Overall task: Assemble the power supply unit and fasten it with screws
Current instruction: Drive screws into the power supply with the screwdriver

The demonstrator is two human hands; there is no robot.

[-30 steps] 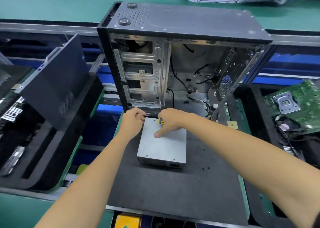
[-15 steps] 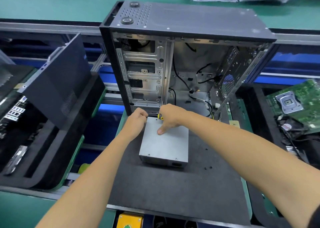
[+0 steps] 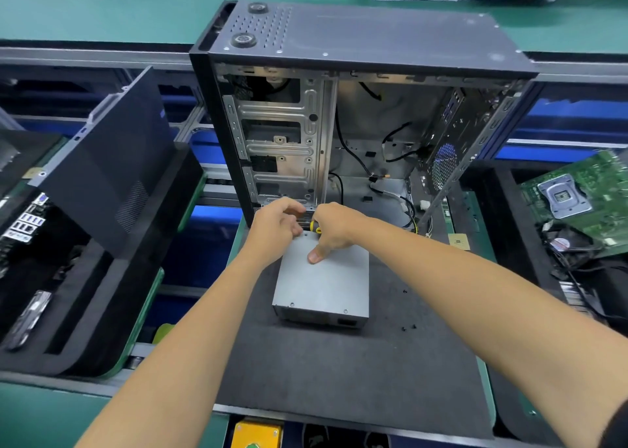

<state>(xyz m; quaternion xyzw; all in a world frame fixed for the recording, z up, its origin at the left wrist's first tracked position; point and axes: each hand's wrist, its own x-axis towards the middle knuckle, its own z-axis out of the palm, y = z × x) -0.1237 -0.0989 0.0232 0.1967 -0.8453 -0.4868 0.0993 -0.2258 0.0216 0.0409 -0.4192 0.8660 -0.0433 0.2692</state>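
Directly ahead of us, a grey power supply unit [image 3: 323, 284] lies flat on a black foam mat [image 3: 356, 373], its far end touching the open side of an upright computer case [image 3: 356, 107] and its long axis running away from us, into that opening. Our left hand [image 3: 277, 225] curls its fingers around something at the unit's far left corner; what it pinches is hidden. Our right hand [image 3: 334, 231] is closed around a yellow and black screwdriver handle [image 3: 315, 226], with its thumb pressed down on the unit's top face. Both hands meet at the far edge, so the unit lies beneath and toward us from the grip, and both hands are about equally near it. We judge that the unit still has to go into the case before fastening. Inside the case we see a silver drive cage [image 3: 282, 141] on the left and loose black cables [image 3: 384, 162] in the bay on the right. A few small black screws [image 3: 407, 327] lie on the mat, to the right of the unit. A foam tray on the right holds a green motherboard [image 3: 584, 196]; another foam tray [image 3: 102, 311] on the left holds a dark side panel [image 3: 108, 162] leaning upright.
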